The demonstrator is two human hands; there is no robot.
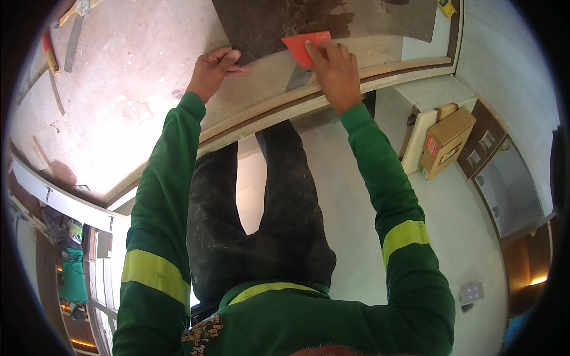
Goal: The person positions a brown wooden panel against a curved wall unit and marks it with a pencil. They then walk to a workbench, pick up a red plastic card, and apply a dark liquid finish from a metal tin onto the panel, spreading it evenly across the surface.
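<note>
A dark brown sheet [255, 28] lies at the top of the head view, with a darker, wet-looking smear across its upper part. At its near left corner my left hand [211, 72] is closed, thumb and fingers pinching the sheet's edge. My right hand [337, 71] grips a flat red-orange spreader [301, 52], thumb on its face and fingers curled over the top. The spreader is at the sheet's near edge; whether it touches the surface I cannot tell. Beneath both hands is a pale, stained work surface [136, 77], and a grey strip [298, 78] shows below the spreader.
A wooden-edged rim [261, 102] runs between my body and the work surface. A yellow tape measure [446, 7] sits at the far right corner. At left lie a red-and-yellow-handled tool [50, 53] and a grey strip [74, 44]. A cardboard box [448, 141] is lower right.
</note>
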